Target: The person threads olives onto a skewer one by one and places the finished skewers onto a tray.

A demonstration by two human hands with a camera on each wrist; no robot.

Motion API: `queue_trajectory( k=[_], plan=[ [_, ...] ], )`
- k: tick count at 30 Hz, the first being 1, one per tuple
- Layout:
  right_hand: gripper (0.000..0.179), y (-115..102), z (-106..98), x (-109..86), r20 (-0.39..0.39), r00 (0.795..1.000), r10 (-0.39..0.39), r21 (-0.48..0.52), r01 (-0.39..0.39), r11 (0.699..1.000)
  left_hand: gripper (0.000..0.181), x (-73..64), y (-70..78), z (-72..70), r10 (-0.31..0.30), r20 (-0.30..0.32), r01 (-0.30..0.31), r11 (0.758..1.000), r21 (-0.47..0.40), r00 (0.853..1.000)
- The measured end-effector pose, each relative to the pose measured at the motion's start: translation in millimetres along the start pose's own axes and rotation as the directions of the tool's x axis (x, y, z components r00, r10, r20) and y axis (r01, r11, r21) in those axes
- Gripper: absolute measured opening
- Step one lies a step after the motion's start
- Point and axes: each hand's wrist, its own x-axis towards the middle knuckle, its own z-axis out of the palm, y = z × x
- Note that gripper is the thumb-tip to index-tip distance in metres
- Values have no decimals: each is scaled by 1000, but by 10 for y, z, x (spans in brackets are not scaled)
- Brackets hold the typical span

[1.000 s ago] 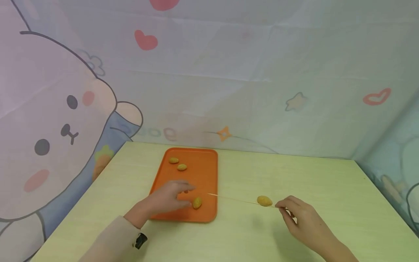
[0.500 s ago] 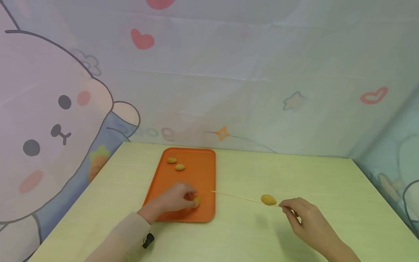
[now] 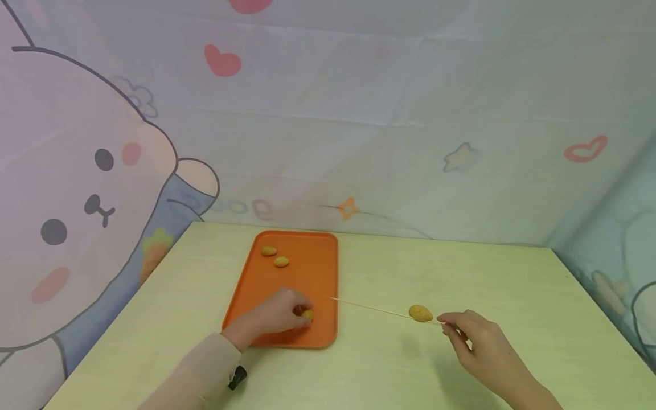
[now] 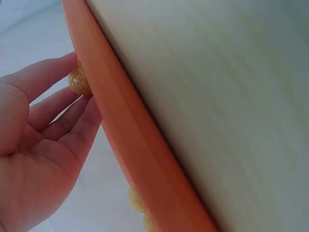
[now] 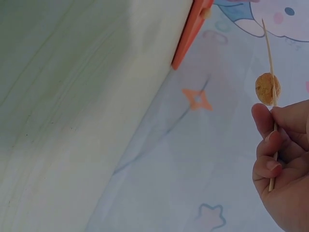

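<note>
My right hand [image 3: 476, 344] pinches one end of a thin pointed wooden skewer [image 3: 369, 308], held above the table and pointing left. A wrinkled yellow oval piece [image 3: 421, 313] is threaded on it close to my fingertips; the right wrist view shows the skewer [image 5: 270, 53] running along that piece [image 5: 266, 89]. Over the front of the orange tray [image 3: 324, 285], my left hand [image 3: 277, 313] has thumb and fingers around another yellow oval piece [image 3: 307, 315]. In the left wrist view this piece [image 4: 77, 83] sits between thumb and fingers, partly behind the tray's rim [image 4: 120, 116].
Two more yellow oval pieces, one [image 3: 269, 250] and another [image 3: 281, 261], lie at the tray's back left. The tray rests on a pale yellow-green table [image 3: 435, 267]. A printed backdrop cloth [image 3: 328, 114] rises behind. A black object [image 3: 237, 377] hangs by the left sleeve.
My left hand has moved right and down to the front piece in the tray, and its fingers have closed around it. The right hand and skewer have hardly moved.
</note>
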Motion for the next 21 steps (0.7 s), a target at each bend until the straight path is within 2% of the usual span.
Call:
queue_trajectory(
  k=[6,9,16,18,21],
  plan=[
    [33,13,22,-12,-7,1000,-19,6,19,1000,26,1,3,-4,-1,19,0,1000,16,1000],
    [36,5,37,-15,3,1000,-13,-1,13,1000,25,-10,-6,-12,20,25,-20,1000,12,999],
    [35,-24,35,3,15,1000,-20,-2,20,1000,27,-74,-15,-90,44,27,-42,998,-50,999],
    [33,-26,34,10,12,1000,-29,5,29,1000,27,-100,-3,-130,52,28,-50,997,-64,998],
    [17,-24,41,12,3,999,-47,21,47,999,27,-136,12,-178,78,28,-76,994,-77,997]
  ],
)
